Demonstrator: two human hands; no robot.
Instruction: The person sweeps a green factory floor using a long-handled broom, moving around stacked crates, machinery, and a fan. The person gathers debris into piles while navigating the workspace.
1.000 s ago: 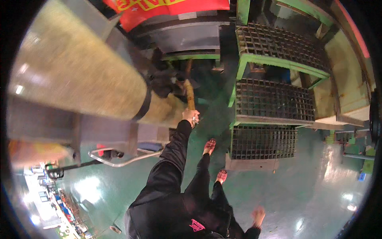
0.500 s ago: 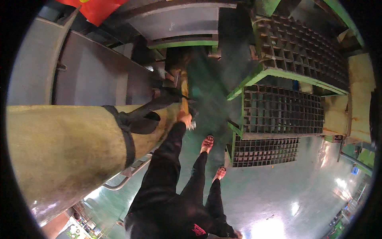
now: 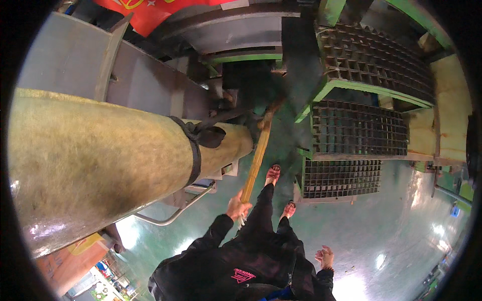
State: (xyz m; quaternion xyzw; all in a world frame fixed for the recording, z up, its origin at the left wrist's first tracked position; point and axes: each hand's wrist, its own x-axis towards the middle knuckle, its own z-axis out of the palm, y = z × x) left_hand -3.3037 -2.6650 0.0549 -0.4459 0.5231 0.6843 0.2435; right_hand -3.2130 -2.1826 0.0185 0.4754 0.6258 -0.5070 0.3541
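Observation:
My left hand point(image 3: 237, 206) is closed round the near end of a long yellow-brown stick point(image 3: 257, 156). The stick points away from me; its far end is darker and blurred, so I cannot tell its shape. Something whitish hangs just below that fist. To the left lies a big yellowish cylinder point(image 3: 110, 155), with a black strap point(image 3: 195, 145) knotted round it and a strap tail running toward the stick's far part. Lower right, my right hand point(image 3: 325, 257) hangs beside my body, holding nothing, its fingers apart and slightly bent.
Green-framed racks with dark grids point(image 3: 359, 130) stand on the right. Grey metal panels point(image 3: 143, 75) line the far left, below a red cloth point(image 3: 150, 15). A bent metal tube point(image 3: 175, 215) juts out under the cylinder. My feet in red sandals stand on a glossy green floor.
My left hand has drawn back toward my body, bringing the stick with it. My right hand has risen into view at the lower right. The view has shifted slightly.

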